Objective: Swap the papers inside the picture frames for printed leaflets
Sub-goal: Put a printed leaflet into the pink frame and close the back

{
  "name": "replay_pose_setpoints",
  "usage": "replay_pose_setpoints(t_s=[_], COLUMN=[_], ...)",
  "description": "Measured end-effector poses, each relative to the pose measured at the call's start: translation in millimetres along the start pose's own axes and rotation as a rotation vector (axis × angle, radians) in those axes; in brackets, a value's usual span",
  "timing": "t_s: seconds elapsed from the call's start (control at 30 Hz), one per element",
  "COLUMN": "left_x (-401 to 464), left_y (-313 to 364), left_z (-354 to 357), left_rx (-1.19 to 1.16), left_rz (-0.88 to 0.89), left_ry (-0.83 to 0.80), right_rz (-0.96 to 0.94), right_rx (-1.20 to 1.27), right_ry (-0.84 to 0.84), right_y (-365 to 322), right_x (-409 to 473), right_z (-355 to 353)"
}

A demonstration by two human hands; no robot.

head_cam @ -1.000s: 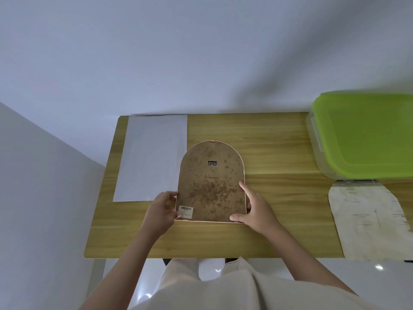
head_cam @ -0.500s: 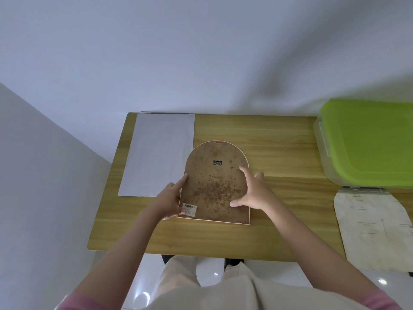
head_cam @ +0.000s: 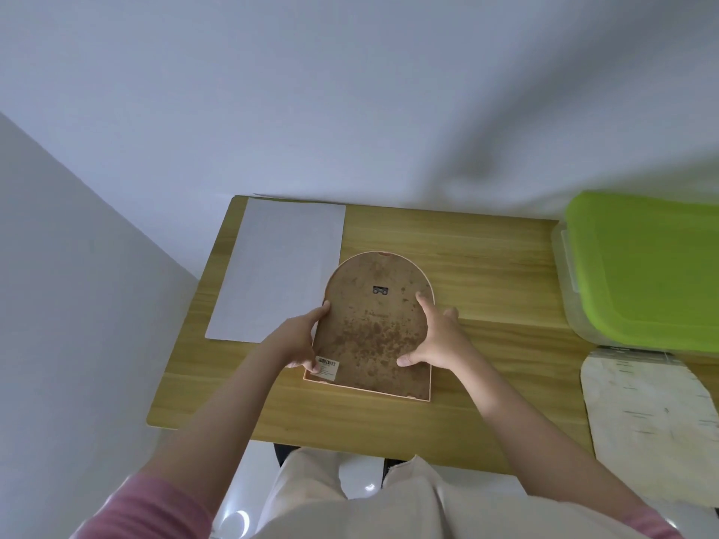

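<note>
- The left hand (head_cam: 299, 338) grips the left edge of the arched brown-backed picture frame (head_cam: 373, 332); the right hand (head_cam: 435, 336) lies on its back, fingers spread and loose.
- The frame lies face down, mid wooden worktop (head_cam: 486, 274), its backing apparently not yet removed.
- A white paper sheet (head_cam: 280, 266) waits far left.
- An arched printed leaflet (head_cam: 646, 414) lies right, near a green-lidded plastic box (head_cam: 646, 270).

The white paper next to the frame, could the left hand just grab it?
Probably yes. The white paper lies flat just beyond the left hand with nothing on top, but that hand now holds the frame edge, so it must let go first.
</note>
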State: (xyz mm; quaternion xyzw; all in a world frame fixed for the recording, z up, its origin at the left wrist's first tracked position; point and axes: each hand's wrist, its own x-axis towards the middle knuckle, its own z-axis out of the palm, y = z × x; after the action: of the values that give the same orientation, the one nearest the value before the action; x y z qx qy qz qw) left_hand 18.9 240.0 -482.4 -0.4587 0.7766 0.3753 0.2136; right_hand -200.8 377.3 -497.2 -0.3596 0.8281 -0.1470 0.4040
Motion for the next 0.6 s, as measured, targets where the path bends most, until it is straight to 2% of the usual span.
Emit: replay_pose_setpoints(t_s=[0.1,0.33,0.5,0.6], left_x=[-6,-19,-43,-58], left_y=[2,-5,10,23], left_z=[4,11,9,4], left_rx=[-0.030,-0.392,-0.692,-0.757], left_rz=[-0.003,0.016,0.172,0.278], left_ry=[0.036,0.102,0.166,0.189], right_rz=[0.012,-0.038,-0.105,-0.123], right_rx=[0.074,0.375,0.345,0.333], right_ry=[0.013,0.001,0.052,0.067], right_y=[0,15,21,23], right_x=[-2,-6,-19,-23], right_z=[1,-6,-29,-44])
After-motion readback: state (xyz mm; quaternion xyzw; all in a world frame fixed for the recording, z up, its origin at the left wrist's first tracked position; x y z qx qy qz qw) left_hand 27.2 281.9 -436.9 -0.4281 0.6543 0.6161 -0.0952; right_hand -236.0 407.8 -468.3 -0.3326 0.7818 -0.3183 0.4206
